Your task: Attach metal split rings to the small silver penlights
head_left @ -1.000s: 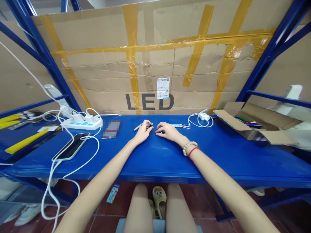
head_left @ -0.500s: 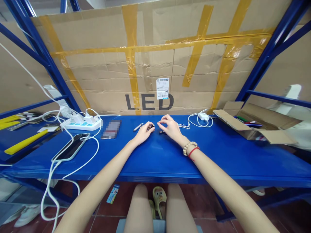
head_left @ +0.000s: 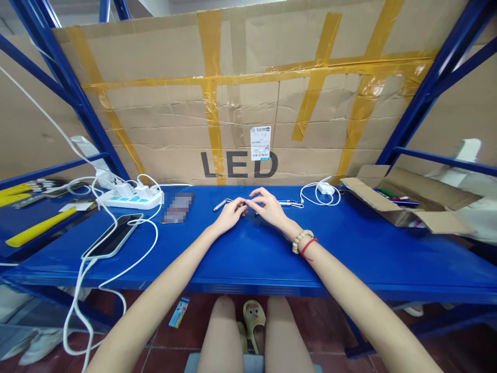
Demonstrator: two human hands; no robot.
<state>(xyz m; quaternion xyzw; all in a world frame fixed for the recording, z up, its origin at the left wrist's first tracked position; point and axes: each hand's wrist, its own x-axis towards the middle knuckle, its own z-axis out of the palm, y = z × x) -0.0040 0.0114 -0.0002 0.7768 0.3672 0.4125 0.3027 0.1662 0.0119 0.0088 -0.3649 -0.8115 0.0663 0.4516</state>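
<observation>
My left hand (head_left: 230,214) is over the blue tabletop, its fingers curled together around something too small and hidden to make out. My right hand (head_left: 268,208) meets it from the right, thumb and fingers bent in a pinch at the left fingertips. Whatever is between the right fingertips is hidden. Just behind the left hand lies a silver pen-like piece (head_left: 220,205). Beyond the right hand is a slim silver-and-blue pen-like thing (head_left: 289,203), partly covered by that hand. A small dark piece (head_left: 256,213) shows under the right fingers.
A power strip (head_left: 130,199) with white cables, a phone (head_left: 112,237) and a blurred-out dark device (head_left: 177,208) are on the left. A white charger (head_left: 325,188) with coiled cable sits right of centre. An open cardboard box (head_left: 399,199) holds pens. A cardboard sheet (head_left: 163,124) stands behind.
My right hand has shifted slightly left, so its fingertips now meet those of my left hand; a gap separated them before. My left hand has barely moved.
</observation>
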